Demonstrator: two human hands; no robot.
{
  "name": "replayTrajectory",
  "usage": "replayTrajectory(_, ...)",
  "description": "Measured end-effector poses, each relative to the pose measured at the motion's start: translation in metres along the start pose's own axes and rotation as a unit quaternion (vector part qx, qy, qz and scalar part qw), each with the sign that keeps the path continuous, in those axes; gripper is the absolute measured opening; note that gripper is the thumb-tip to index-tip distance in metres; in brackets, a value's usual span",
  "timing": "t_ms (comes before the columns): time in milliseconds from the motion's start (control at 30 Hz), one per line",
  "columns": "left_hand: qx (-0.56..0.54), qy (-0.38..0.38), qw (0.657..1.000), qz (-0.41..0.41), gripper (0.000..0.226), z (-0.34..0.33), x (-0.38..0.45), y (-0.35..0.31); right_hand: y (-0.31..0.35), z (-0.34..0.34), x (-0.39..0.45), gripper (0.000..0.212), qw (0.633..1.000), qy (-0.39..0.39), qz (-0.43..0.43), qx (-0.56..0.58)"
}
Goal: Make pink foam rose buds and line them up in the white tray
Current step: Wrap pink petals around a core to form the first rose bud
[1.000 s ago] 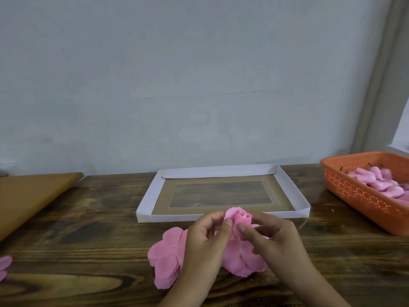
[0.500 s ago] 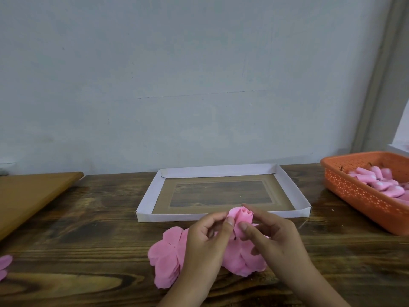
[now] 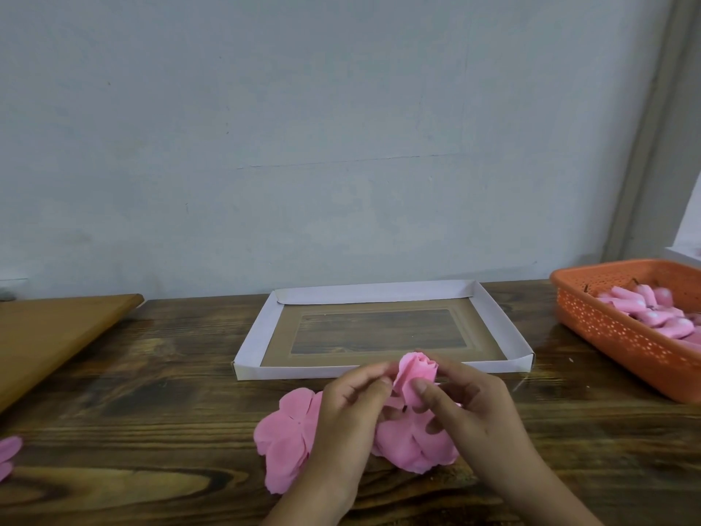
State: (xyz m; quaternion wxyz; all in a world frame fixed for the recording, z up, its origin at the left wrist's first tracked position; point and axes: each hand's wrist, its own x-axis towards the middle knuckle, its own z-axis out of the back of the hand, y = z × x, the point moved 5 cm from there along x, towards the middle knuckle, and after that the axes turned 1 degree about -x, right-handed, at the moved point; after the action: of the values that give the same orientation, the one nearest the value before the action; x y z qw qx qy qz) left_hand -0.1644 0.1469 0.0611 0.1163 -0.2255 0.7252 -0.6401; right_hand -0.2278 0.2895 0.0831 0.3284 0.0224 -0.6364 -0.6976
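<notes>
A pink foam rose bud (image 3: pixel 416 372) is pinched between both my hands just in front of the white tray (image 3: pixel 250 336). My left hand (image 3: pixel 351 415) grips its left side with thumb and fingers. My right hand (image 3: pixel 464 406) presses its thumb on the bud's lower right. Under my hands lies a pile of flat pink foam petals (image 3: pixel 288 438) on the wooden table. The tray holds no buds; its brown bottom has a clear window.
An orange perforated basket (image 3: pixel 614 328) with several pink foam pieces (image 3: pixel 641 309) stands at the right. A brown board (image 3: pixel 49 336) lies at the left. Loose pink petals (image 3: pixel 8 453) sit at the left edge. A grey wall is behind.
The bud has been turned slightly between my fingers, and my right thumb has shifted on it. Both hands stay in the same spot.
</notes>
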Motion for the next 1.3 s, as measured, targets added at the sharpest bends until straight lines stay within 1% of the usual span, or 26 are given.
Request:
replayTrajectory(67,0.013,0.010,1.000,-0.005,0.031,-0.001,-0.001,-0.003,0.001,0.000,0.000,0.022,1.000,0.002,0.003,0.006)
replayTrajectory(233,0.020,0.038,0.999,-0.020,0.020,-0.004,-0.003,-0.007,0.002,-0.002,0.000,0.022,1.000,0.010,0.007,0.019)
replayTrajectory(400,0.002,0.078,0.996,-0.035,0.033,-0.006,-0.004,-0.012,0.004,-0.003,0.000,0.020,0.999,0.025,0.017,0.020)
replayTrajectory(433,0.001,0.083,0.996,-0.039,0.033,-0.006,-0.004,-0.013,0.005,-0.003,0.000,0.018,0.999,0.030,0.020,0.021)
replayTrajectory(567,-0.013,0.099,0.994,-0.044,0.029,-0.006,-0.005,-0.015,0.008,-0.005,0.000,0.022,0.998,0.044,0.035,0.024)
replayTrajectory(700,-0.017,0.090,0.995,-0.038,0.029,-0.005,-0.004,-0.015,0.010,-0.008,-0.001,0.021,0.997,0.060,0.058,-0.001)
replayTrajectory(867,-0.018,0.083,0.996,-0.032,0.029,-0.004,-0.004,-0.015,0.009,-0.010,-0.001,0.023,0.994,0.082,0.065,-0.021)
replayTrajectory(967,-0.014,0.087,0.996,-0.027,0.028,-0.005,-0.005,-0.016,0.008,-0.009,-0.001,0.022,0.995,0.076,0.064,-0.024)
replayTrajectory(1133,-0.006,0.110,0.993,-0.030,0.030,-0.007,-0.006,-0.020,0.009,-0.009,-0.001,0.028,0.996,0.067,0.062,-0.019)
replayTrajectory(1300,-0.002,0.093,0.995,-0.028,0.034,-0.005,-0.003,-0.015,0.007,-0.009,-0.001,0.025,0.996,0.073,0.053,-0.009)
